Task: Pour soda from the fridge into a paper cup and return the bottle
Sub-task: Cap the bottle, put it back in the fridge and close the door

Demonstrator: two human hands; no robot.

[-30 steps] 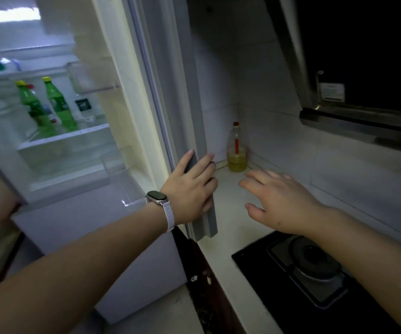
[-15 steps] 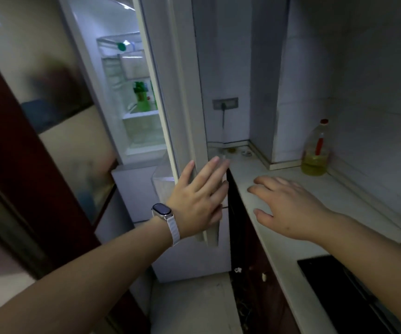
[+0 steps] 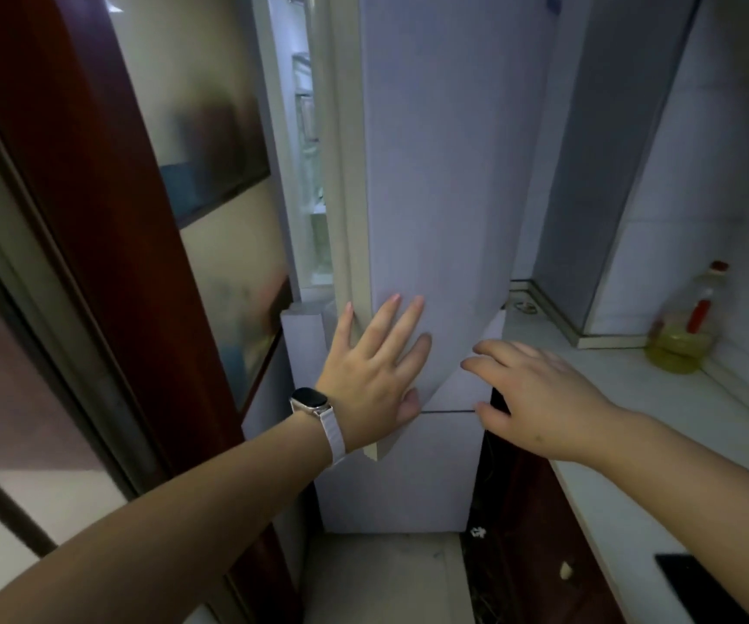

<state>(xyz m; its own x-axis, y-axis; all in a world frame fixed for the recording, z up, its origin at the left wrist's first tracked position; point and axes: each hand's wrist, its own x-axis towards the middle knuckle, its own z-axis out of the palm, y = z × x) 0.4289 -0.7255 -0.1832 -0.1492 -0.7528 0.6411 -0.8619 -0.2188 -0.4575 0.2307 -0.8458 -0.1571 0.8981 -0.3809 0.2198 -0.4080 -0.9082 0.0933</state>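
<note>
The white upper fridge door (image 3: 444,173) stands nearly closed, leaving a narrow lit gap (image 3: 314,195) on its left through which shelves show faintly. My left hand (image 3: 372,371), with a watch on the wrist, presses flat on the door's lower front with straight fingers. My right hand (image 3: 539,398) hovers open beside it, over the edge of the white counter (image 3: 660,398), holding nothing. The soda bottles and any paper cup are out of sight.
A plastic bottle of yellow oil (image 3: 683,335) with a red cap stands in the counter's back corner. A dark red sliding door frame (image 3: 107,245) with frosted glass runs along the left. The black stove's corner (image 3: 723,587) shows at bottom right. Tiled floor lies below the fridge.
My left hand has pushed the fridge door from wide open to nearly closed. The green soda bottles inside have gone out of sight, and my view has swung left.
</note>
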